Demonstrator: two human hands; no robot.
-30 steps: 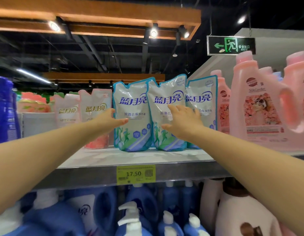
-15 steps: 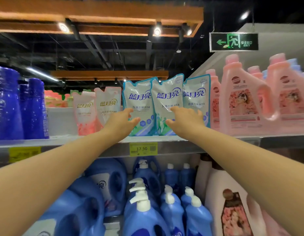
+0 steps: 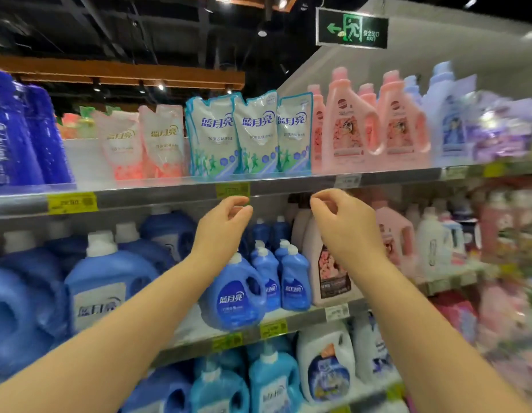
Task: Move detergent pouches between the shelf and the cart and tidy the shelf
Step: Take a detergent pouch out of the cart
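Both hands – left (image 3: 221, 226), right (image 3: 345, 226) – raised just below shelf edge (image 3: 169, 193), fingers loosely curled, empty, clear of pouches (image 3: 250, 135)

My left hand (image 3: 221, 228) and right hand (image 3: 345, 231) now hang empty at mid-frame, fingers loosely curled, below the shelf edge (image 3: 288, 186) and off the blue pouches (image 3: 248, 135), which sit higher in frame.

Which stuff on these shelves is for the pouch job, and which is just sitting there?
For the job:
- blue pouches, standing in a row on the top shelf
- pink pouches beside them
- left hand and right hand, both empty, below the shelf edge

Just sitting there:
- pink bottles
- blue jugs on the shelf below
- exit sign
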